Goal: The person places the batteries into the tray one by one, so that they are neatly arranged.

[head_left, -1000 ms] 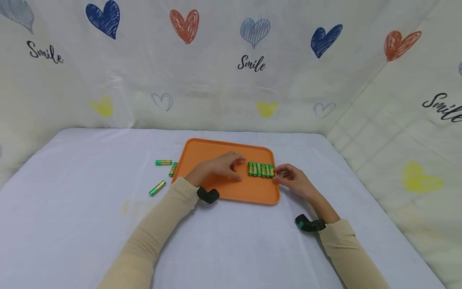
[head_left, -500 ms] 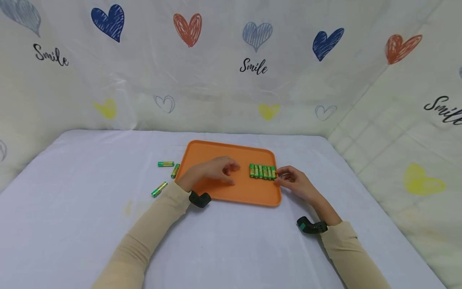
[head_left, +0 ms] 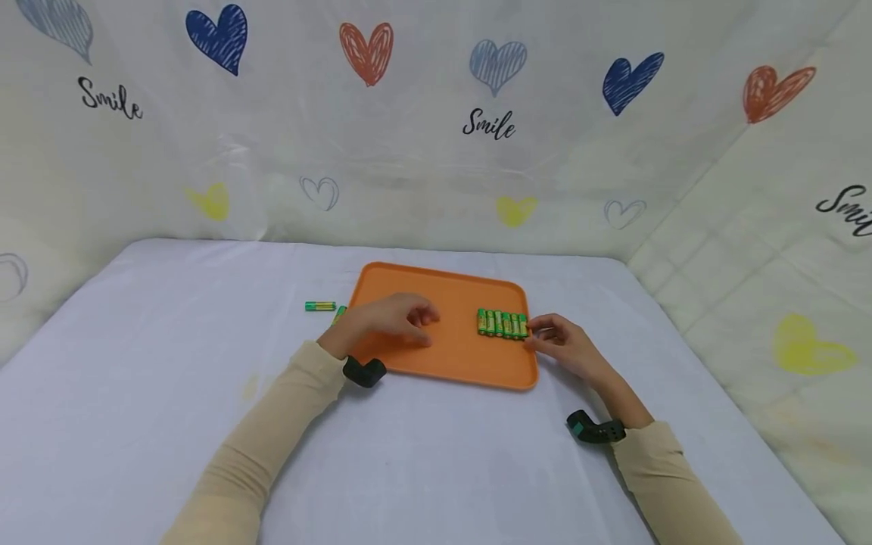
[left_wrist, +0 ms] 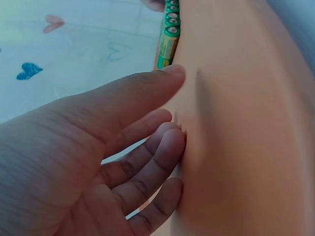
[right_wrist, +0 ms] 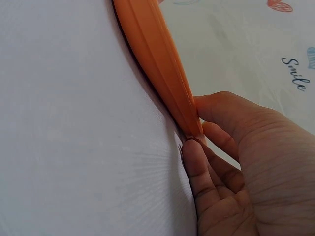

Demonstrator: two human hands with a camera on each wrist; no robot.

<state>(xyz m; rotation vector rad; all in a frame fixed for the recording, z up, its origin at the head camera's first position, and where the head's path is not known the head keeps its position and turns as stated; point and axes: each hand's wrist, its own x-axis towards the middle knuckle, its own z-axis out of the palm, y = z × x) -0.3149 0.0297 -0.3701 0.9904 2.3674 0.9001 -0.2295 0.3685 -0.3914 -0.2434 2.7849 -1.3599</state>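
Note:
An orange tray [head_left: 456, 359] lies on the white-covered table, and green-and-gold batteries [head_left: 502, 324] stand side by side in a row near its right edge. Over the left part of the tray is my left hand [head_left: 398, 316], fingers loosely bent, nothing between thumb and fingertips. In the left wrist view those fingertips are right at the tray surface, with the battery row [left_wrist: 170, 39] beyond the thumb. My right hand [head_left: 565, 344] pinches the tray's right rim [right_wrist: 165, 69] next to the last battery, thumb on the rim and fingers around its outer side.
Left of the tray, a loose battery [head_left: 320, 306] lies on the tablecloth [head_left: 422, 462]. Another battery [head_left: 339, 313] is partly hidden behind my left hand. A white curtain [head_left: 409, 151] with hearts and "Smile" prints closes off the back and right.
My left hand has drawn back leftward across the tray, away from the battery row. Its forearm now covers one loose battery seen before. The right hand stays at the tray's edge.

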